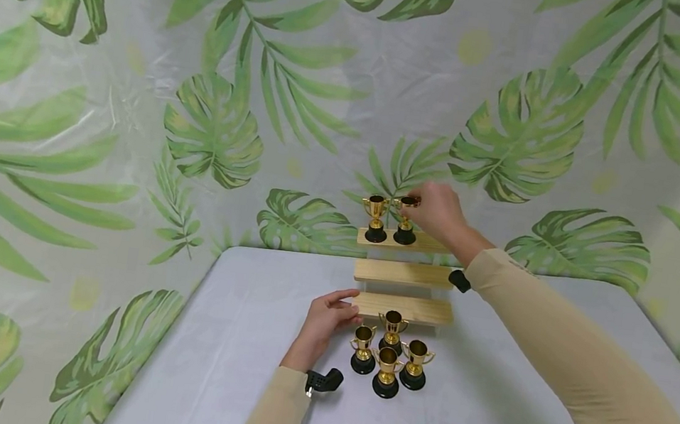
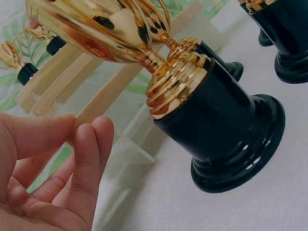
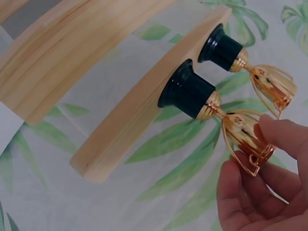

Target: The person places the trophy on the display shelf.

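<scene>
On the top step of a three-step wooden display stand (image 1: 404,274), my right hand (image 1: 439,214) pinches a small gold trophy cup (image 3: 192,94) by its cup rim and handle. Its black base rests on the board. Another gold trophy (image 1: 376,218) stands upright beside it, to the left. My left hand (image 1: 326,318) holds the left end of the lowest step (image 2: 96,103) between thumb and fingers. Just to its right, several more gold trophies with black bases, such as the nearest one (image 1: 386,374), stand upright on the table in front of the stand.
The stand sits on a table with a white cloth (image 1: 245,343), near its back edge. A leaf-patterned curtain (image 1: 215,131) hangs behind and at the sides. Pale supports (image 2: 137,149) hold the steps. The middle step (image 1: 406,274) lies between the two others.
</scene>
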{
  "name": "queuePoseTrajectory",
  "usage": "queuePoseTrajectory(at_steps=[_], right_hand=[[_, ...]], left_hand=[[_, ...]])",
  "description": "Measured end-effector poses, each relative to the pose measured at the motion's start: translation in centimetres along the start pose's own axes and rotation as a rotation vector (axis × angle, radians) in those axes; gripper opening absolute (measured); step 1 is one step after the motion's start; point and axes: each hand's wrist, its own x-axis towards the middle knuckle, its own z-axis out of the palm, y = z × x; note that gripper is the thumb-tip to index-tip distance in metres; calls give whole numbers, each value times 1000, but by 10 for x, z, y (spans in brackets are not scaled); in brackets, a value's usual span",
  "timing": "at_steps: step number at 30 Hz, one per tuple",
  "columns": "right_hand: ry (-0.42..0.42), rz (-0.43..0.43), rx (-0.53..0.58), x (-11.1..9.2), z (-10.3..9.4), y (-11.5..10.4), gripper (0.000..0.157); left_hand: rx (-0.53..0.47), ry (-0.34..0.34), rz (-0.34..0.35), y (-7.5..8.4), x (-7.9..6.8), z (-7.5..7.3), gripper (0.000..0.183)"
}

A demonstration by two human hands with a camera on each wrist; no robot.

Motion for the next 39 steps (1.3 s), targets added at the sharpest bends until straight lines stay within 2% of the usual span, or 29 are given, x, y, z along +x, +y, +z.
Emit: queuePoseTrajectory(at_steps=[11,19,39], right_hand=[[-26,8,18,-2,-6,8,64],[-5,-6,-16,-7,-17,9,65],[-21,-6,-37,-52,-43,12,67]], left_hand=[[-1,7,-2,1,-1,1,39],[4,20,-1,1,-1,2,38],[15,8,-6,3,-4,2,39]])
